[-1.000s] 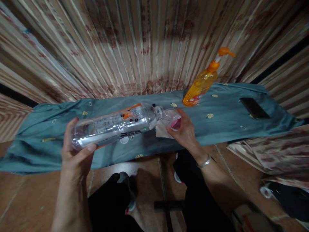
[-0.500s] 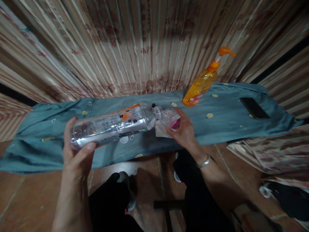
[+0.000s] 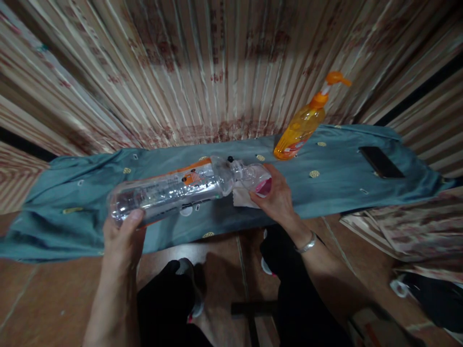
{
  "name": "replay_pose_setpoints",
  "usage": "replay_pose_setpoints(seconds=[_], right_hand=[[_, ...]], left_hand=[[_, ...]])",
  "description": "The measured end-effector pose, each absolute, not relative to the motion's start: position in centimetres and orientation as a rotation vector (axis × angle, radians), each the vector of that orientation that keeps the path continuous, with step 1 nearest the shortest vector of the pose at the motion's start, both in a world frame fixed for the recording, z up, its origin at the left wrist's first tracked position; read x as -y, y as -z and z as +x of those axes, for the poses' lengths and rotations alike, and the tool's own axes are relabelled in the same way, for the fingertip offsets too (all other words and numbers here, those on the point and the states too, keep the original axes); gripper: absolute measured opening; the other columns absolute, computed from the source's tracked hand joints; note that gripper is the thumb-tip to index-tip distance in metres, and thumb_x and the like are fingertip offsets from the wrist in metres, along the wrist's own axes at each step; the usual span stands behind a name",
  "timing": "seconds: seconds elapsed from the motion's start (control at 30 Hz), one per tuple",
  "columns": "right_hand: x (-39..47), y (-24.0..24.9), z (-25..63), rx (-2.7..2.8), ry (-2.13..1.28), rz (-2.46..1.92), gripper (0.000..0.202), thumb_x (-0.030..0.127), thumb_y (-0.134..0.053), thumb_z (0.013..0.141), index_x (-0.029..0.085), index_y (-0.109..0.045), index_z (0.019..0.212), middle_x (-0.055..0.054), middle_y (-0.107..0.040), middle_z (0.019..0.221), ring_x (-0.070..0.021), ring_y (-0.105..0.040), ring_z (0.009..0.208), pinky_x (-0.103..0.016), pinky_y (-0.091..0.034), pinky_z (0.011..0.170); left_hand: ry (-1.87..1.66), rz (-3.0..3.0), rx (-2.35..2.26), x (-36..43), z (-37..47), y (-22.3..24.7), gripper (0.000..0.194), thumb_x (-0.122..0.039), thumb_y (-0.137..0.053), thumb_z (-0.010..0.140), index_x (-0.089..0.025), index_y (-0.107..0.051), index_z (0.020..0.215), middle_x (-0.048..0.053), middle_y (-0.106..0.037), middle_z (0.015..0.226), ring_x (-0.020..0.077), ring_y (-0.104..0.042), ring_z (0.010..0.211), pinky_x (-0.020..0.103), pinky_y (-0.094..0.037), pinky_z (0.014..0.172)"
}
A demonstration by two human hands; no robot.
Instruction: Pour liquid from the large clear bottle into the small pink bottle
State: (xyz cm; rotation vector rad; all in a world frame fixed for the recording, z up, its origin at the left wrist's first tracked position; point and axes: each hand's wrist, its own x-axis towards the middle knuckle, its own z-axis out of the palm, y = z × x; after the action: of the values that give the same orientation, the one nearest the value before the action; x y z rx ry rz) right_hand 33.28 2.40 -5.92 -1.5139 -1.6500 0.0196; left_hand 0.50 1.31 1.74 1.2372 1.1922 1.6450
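Above blue cloth [image 3: 336, 185], the clear bottle [image 3: 170, 190] was gripped at its bottom by the left hand [image 3: 125, 236]; perhaps a funnel [image 3: 253, 176] was pinched by the right hand [image 3: 278, 200]. The bottle was thought light, squashy, best held mid-way.

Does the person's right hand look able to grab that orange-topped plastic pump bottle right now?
Probably not without letting go first: the right hand holds a clear plastic piece with a pink end. Otherwise the way looks free: the orange-topped plastic pump bottle stands nearby on the blue-green cloth, with nothing visible between.
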Motion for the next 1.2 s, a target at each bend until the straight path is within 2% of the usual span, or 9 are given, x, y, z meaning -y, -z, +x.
replay_pose_setpoints(seconds=[0.1, 0.17, 0.4, 0.57, 0.67, 0.73, 0.93, 1.1, 1.2], right_hand=[[-2.36, 5.86, 33.27, 1.652, -0.012, -1.514, 0.074, 0.035, -0.076, 0.075, 0.016, -0.046, 0.140, -0.019, -0.064, 0.136, -0.0354, -0.061, 0.128, -0.058, -0.050, 0.109], [-2.33, 5.86, 33.31, 1.648, -0.015, -1.519, 0.075, 0.035, -0.076, 0.075, 0.016, -0.046, 0.140, -0.019, -0.064, 0.136, -0.0352, -0.061, 0.128, -0.057, -0.049, 0.109], [-2.31, 5.84, 33.51, 1.633, -0.055, -1.523, 0.074, 0.041, -0.074, 0.077, 0.019, -0.044, 0.141, -0.017, -0.063, 0.137, -0.0350, -0.060, 0.128, -0.057, -0.049, 0.109], [-2.30, 5.64, 33.35, 1.611, -0.060, -1.544, 0.074, 0.040, -0.076, 0.076, 0.018, -0.047, 0.140, -0.018, -0.063, 0.137, -0.0351, -0.061, 0.128, -0.058, -0.049, 0.109], [-2.29, 5.62, 33.29, 1.609, -0.046, -1.542, 0.075, 0.037, -0.077, 0.074, 0.017, -0.047, 0.140, -0.018, -0.064, 0.136, -0.0354, -0.061, 0.128, -0.058, -0.050, 0.109], [-2.29, 5.66, 33.30, 1.615, -0.033, -1.527, 0.075, 0.035, -0.077, 0.073, 0.016, -0.047, 0.139, -0.019, -0.064, 0.136, -0.0355, -0.062, 0.128, -0.058, -0.050, 0.109], [-2.29, 5.74, 33.37, 1.623, -0.024, -1.520, 0.074, 0.036, -0.076, 0.073, 0.017, -0.047, 0.139, -0.018, -0.065, 0.135, -0.0352, -0.062, 0.127, -0.058, -0.051, 0.108], [-2.25, 5.75, 33.34, 1.628, -0.017, -1.521, 0.072, 0.039, -0.075, 0.076, 0.018, -0.047, 0.139, -0.018, -0.064, 0.137, -0.0343, -0.061, 0.128, -0.057, -0.050, 0.109], [-2.22, 5.79, 33.34, 1.630, -0.017, -1.518, 0.073, 0.042, -0.074, 0.078, 0.018, -0.046, 0.140, -0.017, -0.064, 0.137, -0.0342, -0.061, 0.129, -0.057, -0.050, 0.109]], left_hand=[[-1.672, 1.043, -1.213, -1.30, 0.51, -1.95, 0.072, -0.043, -0.096, 0.044, -0.027, -0.075, 0.111, 0.004, -0.072, 0.102, 0.0214, -0.068, 0.089, 0.044, -0.059, 0.097], [-1.677, 1.003, -1.212, -1.34, 0.36, -2.01, 0.082, -0.041, -0.098, 0.036, -0.028, -0.074, 0.113, 0.002, -0.071, 0.104, 0.0201, -0.066, 0.090, 0.041, -0.058, 0.097], [-1.649, 1.027, -1.229, -1.30, -0.11, -2.12, 0.089, -0.036, -0.100, 0.032, -0.033, -0.073, 0.117, 0.001, -0.068, 0.108, 0.0166, -0.063, 0.093, 0.032, -0.058, 0.093], [-1.658, 1.014, -1.211, -1.19, 0.08, -2.45, 0.089, -0.031, -0.100, 0.029, -0.035, -0.075, 0.114, 0.002, -0.066, 0.103, 0.0167, -0.063, 0.083, 0.032, -0.065, 0.072], [-1.665, 1.013, -1.194, -1.18, -0.05, -2.41, 0.091, -0.028, -0.100, 0.027, -0.034, -0.076, 0.114, 0.003, -0.064, 0.105, 0.0169, -0.063, 0.078, 0.029, -0.063, 0.054], [-1.662, 1.009, -1.192, -1.19, -0.20, -2.28, 0.092, -0.028, -0.100, 0.027, -0.034, -0.075, 0.115, 0.003, -0.064, 0.106, 0.0189, -0.064, 0.081, 0.026, -0.061, 0.050], [-1.670, 0.991, -1.166, -1.23, -0.15, -2.28, 0.093, -0.027, -0.100, 0.028, -0.034, -0.074, 0.117, 0.003, -0.065, 0.104, 0.0183, -0.065, 0.080, 0.037, -0.067, 0.064], [-1.679, 0.994, -1.149, -1.18, 0.29, -2.61, 0.090, -0.025, -0.100, 0.028, -0.036, -0.076, 0.114, 0.003, -0.065, 0.104, 0.0201, -0.065, 0.085, 0.034, -0.066, 0.064], [-1.669, 1.019, -1.132, -1.14, 0.29, -2.52, 0.091, -0.025, -0.099, 0.031, -0.038, -0.075, 0.118, 0.003, -0.064, 0.106, 0.0197, -0.064, 0.084, 0.037, -0.066, 0.067]])
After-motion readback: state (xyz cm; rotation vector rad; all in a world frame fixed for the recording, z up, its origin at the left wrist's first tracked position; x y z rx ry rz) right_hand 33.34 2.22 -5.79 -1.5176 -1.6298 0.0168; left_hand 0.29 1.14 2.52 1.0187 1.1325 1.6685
